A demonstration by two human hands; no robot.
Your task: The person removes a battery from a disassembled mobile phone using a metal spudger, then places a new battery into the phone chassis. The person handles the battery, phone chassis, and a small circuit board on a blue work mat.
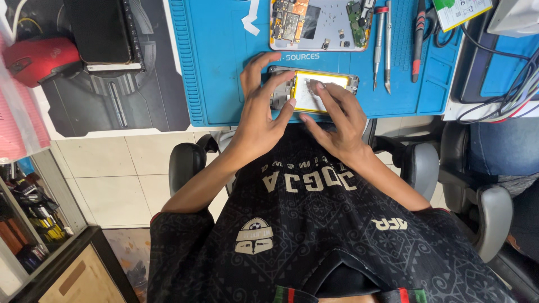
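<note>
Opened phone (314,90) lies on blue repair mat (219,67) at the desk's near edge. L hand (261,109) pinches its left end w/ thumb & fingers, while R hand (336,120) is unclenched, fingertips pressed flat on the yellow-edged battery (309,96) inside, gripping nothing. Just beyond sits a 2nd phone (320,22) w/ its circuit board bared, 2 screwdrivers (383,45) beside it to the right, & a red mouse (36,59) well apart at far left.

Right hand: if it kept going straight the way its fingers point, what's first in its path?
The right hand points up-left across the opened phone, so it would likely meet the left hand fingertips first; depth is unclear.
</note>
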